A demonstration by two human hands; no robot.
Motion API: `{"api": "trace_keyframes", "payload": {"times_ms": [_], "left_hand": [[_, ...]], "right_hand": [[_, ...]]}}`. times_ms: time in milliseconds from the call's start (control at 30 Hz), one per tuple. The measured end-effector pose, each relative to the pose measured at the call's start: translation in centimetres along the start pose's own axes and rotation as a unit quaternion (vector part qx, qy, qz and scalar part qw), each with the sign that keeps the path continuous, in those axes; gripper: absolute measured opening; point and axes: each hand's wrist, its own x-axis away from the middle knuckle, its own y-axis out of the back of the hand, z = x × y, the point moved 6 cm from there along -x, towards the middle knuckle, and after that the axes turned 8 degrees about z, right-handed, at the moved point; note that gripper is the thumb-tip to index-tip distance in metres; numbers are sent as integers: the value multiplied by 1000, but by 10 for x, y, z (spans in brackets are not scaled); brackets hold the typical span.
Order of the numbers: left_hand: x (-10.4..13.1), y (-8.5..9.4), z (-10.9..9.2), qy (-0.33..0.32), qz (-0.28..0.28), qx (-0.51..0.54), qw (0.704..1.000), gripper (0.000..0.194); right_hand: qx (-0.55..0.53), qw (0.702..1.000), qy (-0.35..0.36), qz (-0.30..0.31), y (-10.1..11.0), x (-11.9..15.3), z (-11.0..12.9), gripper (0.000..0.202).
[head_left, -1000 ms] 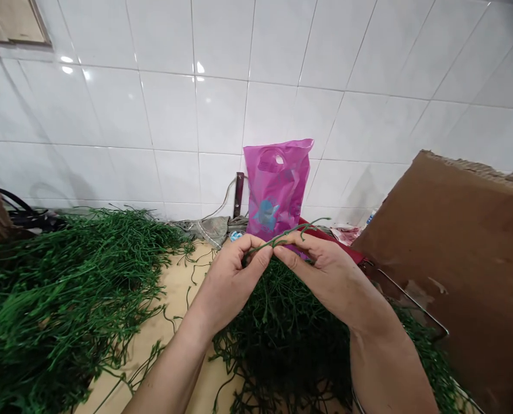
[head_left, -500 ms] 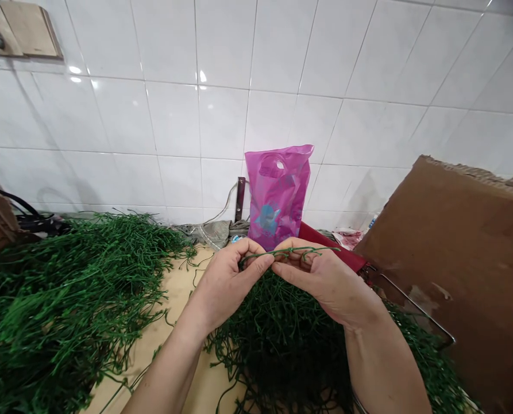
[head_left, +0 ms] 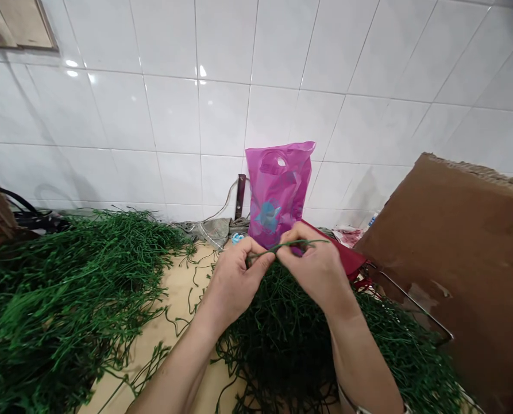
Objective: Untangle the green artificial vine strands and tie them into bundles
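Between my two hands a thin green cord (head_left: pixel 301 242) is stretched, its loose end lying across the right fingers. My left hand (head_left: pixel 239 273) is closed, pinching the cord between thumb and forefinger. Close beside it, fingertips nearly touching, my right hand (head_left: pixel 312 267) pinches the same strand. Whether there is a knot under the fingertips I cannot make out. Below both hands lies a dark heap of similar green cords (head_left: pixel 286 333). On the left a larger pile of green cords (head_left: pixel 88 287) spreads over the tan surface (head_left: pixel 182 282).
A purple plastic bag (head_left: pixel 277 190) stands against the white tiled wall (head_left: pixel 170 109). To the right leans a brown cardboard sheet (head_left: pixel 463 241), with a bent metal rod (head_left: pixel 415 305) before it. Red material (head_left: pixel 346 259) lies behind my right hand. A wall socket (head_left: pixel 19 23) is at upper left.
My right hand has turned and its fingers have curled in more tightly on the cord, with the forearm shifting left. The left hand keeps its pinch. The view has shifted slightly.
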Motion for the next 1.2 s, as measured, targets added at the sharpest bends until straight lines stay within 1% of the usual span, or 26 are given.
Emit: {"api": "trace_keyframes", "payload": {"times_ms": [33, 67, 133, 167, 267, 367, 467, 533, 600, 667, 767, 833, 867, 933, 1000, 1067, 1133, 1200], "left_hand": [[0, -6, 1, 9, 13, 14, 1000, 23], [1, -11, 2, 19, 26, 29, 999, 24], [2, -19, 3, 32, 40, 53, 997, 24], [2, -20, 3, 35, 38, 59, 997, 25], [1, -13, 2, 35, 33, 71, 996, 24], [-1, -2, 0, 42, 48, 72, 995, 22], [-2, 7, -3, 35, 47, 54, 997, 27], [-3, 10, -4, 19, 40, 36, 998, 25], [-4, 11, -4, 4, 35, 24, 999, 22], [-5, 11, -3, -12, 30, 11, 999, 21], [-5, 11, -3, -51, 16, 5, 999, 19], [-5, 11, -4, -71, -1, 27, 997, 21], [-5, 10, -4, -78, -8, 44, 996, 21], [-5, 7, -3, -84, -12, 82, 993, 21], [-7, 3, -1, -83, -6, 126, 989, 20], [-8, -2, 1, -83, -6, 160, 984, 19], [-8, -5, 3, -83, -15, 177, 981, 20], [-6, -6, 1, -82, -26, 187, 979, 21]], "right_hand": [[1, 1000, -9, -7, 5, -1, -5, 6], [-6, 1000, -19, -2, 10, -2, -9, 5], [-38, 998, -32, 40, 15, -2, -14, 5], [-60, 996, -37, 61, 16, -1, -14, 5], [-124, 986, -48, 101, 18, 4, -7, 9], [-164, 976, -45, 138, 14, 7, 2, 13], [-164, 971, -39, 168, 9, 8, 8, 15], [-152, 971, -35, 181, 5, 9, 11, 15], [-129, 976, -23, 177, 1, 11, 15, 12], [-80, 985, -10, 152, -2, 12, 21, 7], [31, 997, 12, 75, -3, 13, 28, 7], [63, 997, 24, 36, -3, 12, 29, 6], [47, 998, 22, 31, -4, 10, 26, 4], [-47, 998, 3, 49, -8, 7, 18, 1], [-167, 983, -21, 71, -13, 5, 9, 5], [-254, 964, -40, 73, -17, 3, 2, 8], [-292, 953, -57, 52, -20, 2, -3, 9], [-302, 950, -76, 25, -19, -1, -12, 11]]}}
